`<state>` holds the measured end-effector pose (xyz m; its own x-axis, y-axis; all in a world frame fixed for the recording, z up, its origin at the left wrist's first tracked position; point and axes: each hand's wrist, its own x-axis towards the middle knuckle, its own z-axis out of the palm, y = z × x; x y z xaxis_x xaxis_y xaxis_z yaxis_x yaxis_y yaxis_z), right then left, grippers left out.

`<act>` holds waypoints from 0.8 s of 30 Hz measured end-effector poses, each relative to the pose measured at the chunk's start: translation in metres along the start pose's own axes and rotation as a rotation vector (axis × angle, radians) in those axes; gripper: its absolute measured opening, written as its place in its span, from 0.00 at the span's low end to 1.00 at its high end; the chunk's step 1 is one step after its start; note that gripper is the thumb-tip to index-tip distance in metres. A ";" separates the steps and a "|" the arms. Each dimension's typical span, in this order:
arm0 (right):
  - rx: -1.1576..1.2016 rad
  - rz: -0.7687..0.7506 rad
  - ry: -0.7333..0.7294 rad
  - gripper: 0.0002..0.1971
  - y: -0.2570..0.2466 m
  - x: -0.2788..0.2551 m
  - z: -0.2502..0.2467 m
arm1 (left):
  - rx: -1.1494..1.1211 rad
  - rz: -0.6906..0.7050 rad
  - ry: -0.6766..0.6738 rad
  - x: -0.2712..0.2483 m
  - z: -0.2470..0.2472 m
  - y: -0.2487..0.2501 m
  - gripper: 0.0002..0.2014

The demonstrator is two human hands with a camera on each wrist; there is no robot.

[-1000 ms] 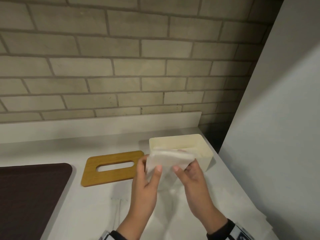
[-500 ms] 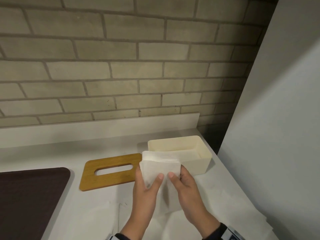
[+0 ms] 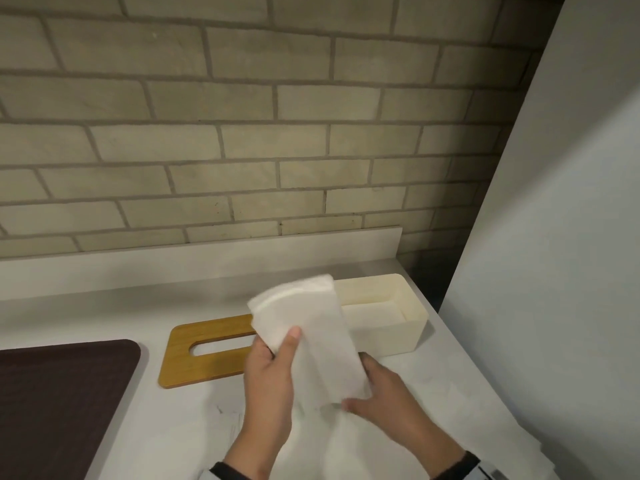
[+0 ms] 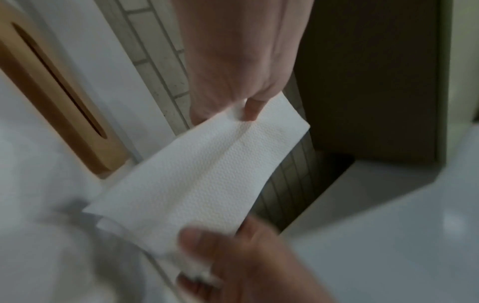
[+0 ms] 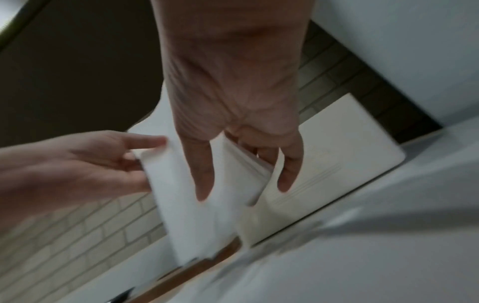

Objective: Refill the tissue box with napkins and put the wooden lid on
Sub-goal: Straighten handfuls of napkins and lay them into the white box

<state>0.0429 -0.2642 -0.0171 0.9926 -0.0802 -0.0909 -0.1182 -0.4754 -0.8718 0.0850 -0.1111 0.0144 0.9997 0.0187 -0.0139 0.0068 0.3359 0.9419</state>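
Note:
Both hands hold a folded white napkin [image 3: 311,334] above the counter, tilted with its top end toward the left end of the cream tissue box [image 3: 384,320]. My left hand [image 3: 284,344] pinches its left edge, thumb on the front. My right hand [image 3: 360,386] grips the lower end. The box stands open near the right wall; I cannot tell what lies inside. The wooden lid [image 3: 207,355] with its slot lies flat to the left of the box. In the wrist views the napkin [image 4: 202,174] [image 5: 186,205] stretches between the two hands.
A dark brown mat [image 3: 59,403] covers the counter at the left. More white napkins [image 3: 318,445] lie on the counter under my forearms and at the front right. A brick wall runs behind, and a tall white panel [image 3: 554,237] closes the right side.
The napkin has come back from over the box and turned lengthwise. My right hand slid down to its lower end, while my left hand stayed on the upper part.

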 end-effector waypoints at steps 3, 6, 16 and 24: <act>0.187 0.041 0.091 0.16 0.000 0.004 -0.031 | -0.014 0.052 0.057 0.012 -0.004 0.018 0.08; 0.374 0.059 0.326 0.09 -0.010 0.021 -0.070 | 0.157 0.091 0.097 0.032 -0.004 0.024 0.19; 0.045 0.121 0.476 0.06 -0.008 0.118 -0.110 | 0.562 -0.133 -0.071 0.097 0.049 -0.017 0.23; -0.446 0.220 0.331 0.12 0.014 0.140 -0.095 | 1.215 -0.100 -0.274 0.112 0.068 -0.039 0.26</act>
<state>0.1778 -0.3654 0.0037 0.8908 -0.4534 -0.0286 -0.3910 -0.7329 -0.5568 0.1982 -0.1862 -0.0011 0.9643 -0.2023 -0.1708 -0.0465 -0.7645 0.6429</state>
